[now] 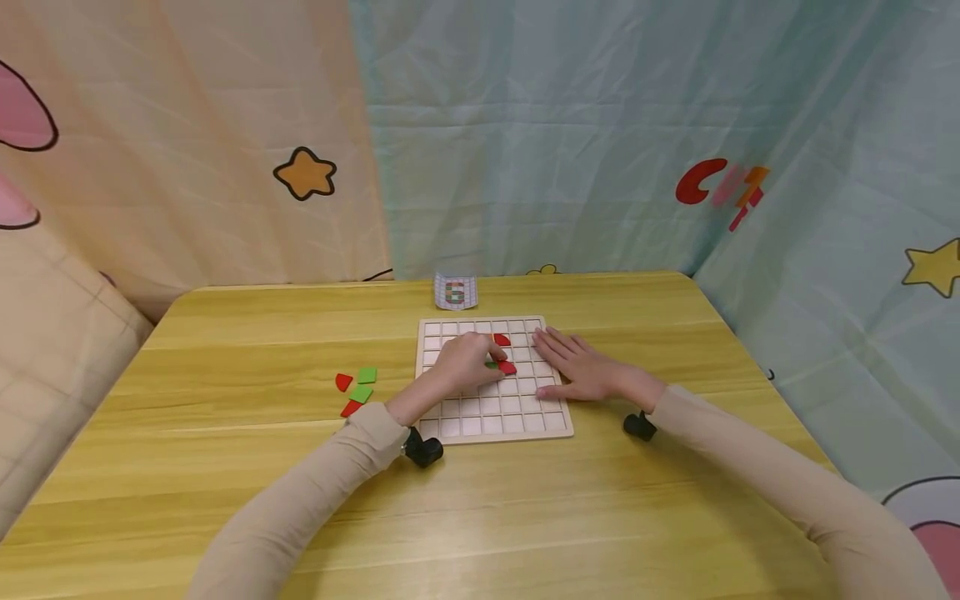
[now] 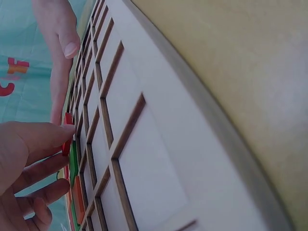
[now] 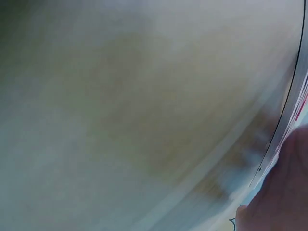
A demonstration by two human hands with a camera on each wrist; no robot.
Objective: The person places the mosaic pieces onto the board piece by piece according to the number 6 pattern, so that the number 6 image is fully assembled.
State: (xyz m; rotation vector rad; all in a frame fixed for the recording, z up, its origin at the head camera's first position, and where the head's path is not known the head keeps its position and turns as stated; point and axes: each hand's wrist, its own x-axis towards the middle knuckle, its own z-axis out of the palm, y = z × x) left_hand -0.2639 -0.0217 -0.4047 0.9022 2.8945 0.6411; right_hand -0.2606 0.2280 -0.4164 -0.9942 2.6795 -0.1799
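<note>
A pale wooden grid board (image 1: 492,406) lies on the table, divided into small square cells. Between thumb and finger my left hand (image 1: 467,362) pinches a red piece (image 2: 66,137) over the middle of the board, beside a green piece (image 2: 73,159). Closer to the far edge sits a red rounded piece (image 1: 502,340) in the grid. An orange piece (image 2: 79,195) shows below the fingers in the left wrist view. Flat across the board's right edge rests my right hand (image 1: 588,372), fingers spread. Parts of the laid pieces are hidden behind the left hand.
Left of the board lie loose pieces: a red quarter-round (image 1: 343,382), a green square (image 1: 367,375), another green square (image 1: 362,393) and a red piece (image 1: 350,408) partly under it. A patterned card (image 1: 455,292) stands behind the board, near the curtain (image 1: 525,167).
</note>
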